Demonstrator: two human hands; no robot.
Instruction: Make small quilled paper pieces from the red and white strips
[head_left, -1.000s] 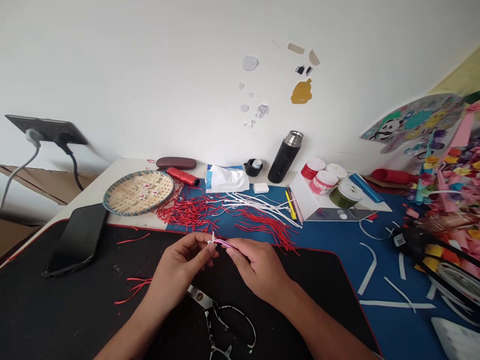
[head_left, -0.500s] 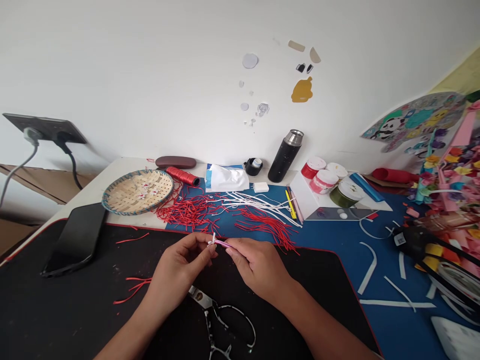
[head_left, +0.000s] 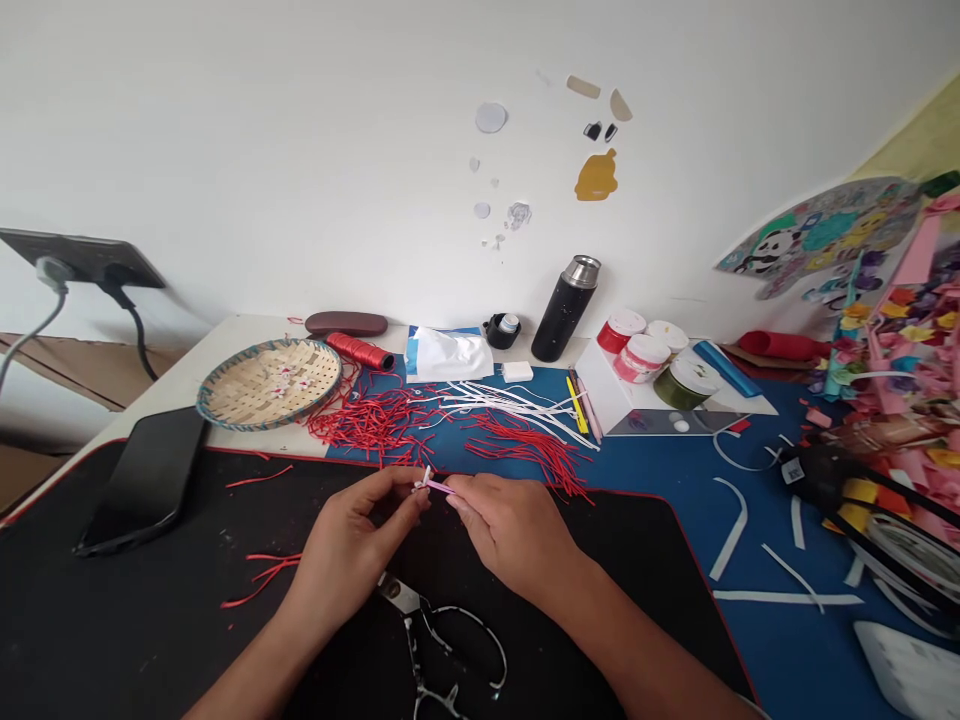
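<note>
My left hand [head_left: 352, 545] pinches a small white knotted cord [head_left: 427, 477] between thumb and fingertips, one short end sticking up. From the right, my right hand [head_left: 517, 525] grips a slim pink stick-like tool [head_left: 440, 488], its tip touching the white cord; how it sits in the knot is too small to tell. Below the hands, scissors [head_left: 401, 594] lie on the black mat [head_left: 600, 620], their blades partly hidden by my left hand. A few red cord pieces [head_left: 270, 572] rest beside my left wrist.
Behind the hands lie red cords [head_left: 379, 422], white cords [head_left: 502, 402] and a red thread spool [head_left: 360, 352]. A woven basket [head_left: 217, 395] and phone [head_left: 146, 480] are left. A black flask [head_left: 564, 312], paint jars [head_left: 641, 358] and white strips [head_left: 780, 598] are right.
The whole view has shifted slightly, so objects appear a little farther left. Both hands keep their grips, and the pink tool has barely moved against the white cord.
</note>
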